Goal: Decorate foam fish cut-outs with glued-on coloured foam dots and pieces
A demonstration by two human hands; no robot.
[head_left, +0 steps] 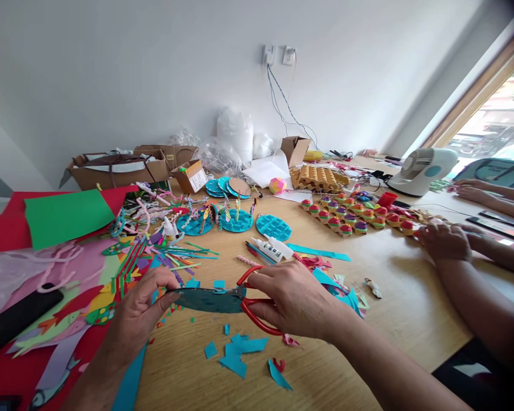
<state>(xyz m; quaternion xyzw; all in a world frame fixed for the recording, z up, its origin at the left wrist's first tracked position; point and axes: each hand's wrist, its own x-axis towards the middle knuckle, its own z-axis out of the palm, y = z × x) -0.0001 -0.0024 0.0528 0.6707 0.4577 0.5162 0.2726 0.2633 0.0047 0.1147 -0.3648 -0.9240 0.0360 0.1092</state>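
Observation:
My left hand (pixel 148 302) pinches the left edge of a thin blue disc (pixel 208 302), held tilted and nearly edge-on above the table. Small blue paper pieces (pixel 219 284) stick up along its upper rim. In my right hand (pixel 297 299) are scissors with red handles (pixel 249 313), my fingers through the loops. Their blades meet the right edge of the disc; whether they are closed on it is hard to see. Blue paper scraps (pixel 240 349) lie on the table below. A long blue strip (pixel 131 371) passes beside my left forearm.
Blue woven discs (pixel 274 227) lie farther back, some carrying small figures. Glue bottles (pixel 268 250) stand close beyond my right hand. Painted egg cartons (pixel 346 216), another person's hand (pixel 448 242) and a white fan (pixel 424 171) are on the right. Coloured sheets (pixel 68 216) cover the left.

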